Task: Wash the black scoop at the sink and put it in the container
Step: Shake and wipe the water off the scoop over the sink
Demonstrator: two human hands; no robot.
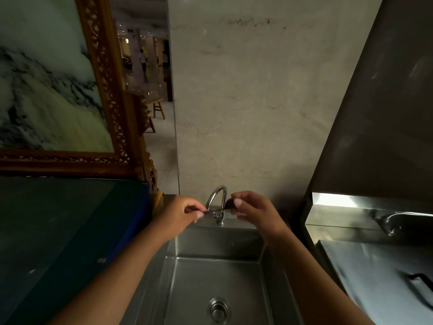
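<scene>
I hold the black scoop crosswise above the steel sink, just in front of the curved chrome faucet. My left hand pinches the end of its thin handle. My right hand grips the dark bowl end with thumb and fingers, hiding most of it. No water stream is visible. The sink basin is empty with a round drain at its bottom. No container for the scoop is clearly in view.
A dark counter with a blue edge lies to the left, with a gilt-framed painting behind it. A marble wall backs the sink. At right is a steel unit with a lid and black handle and another tap.
</scene>
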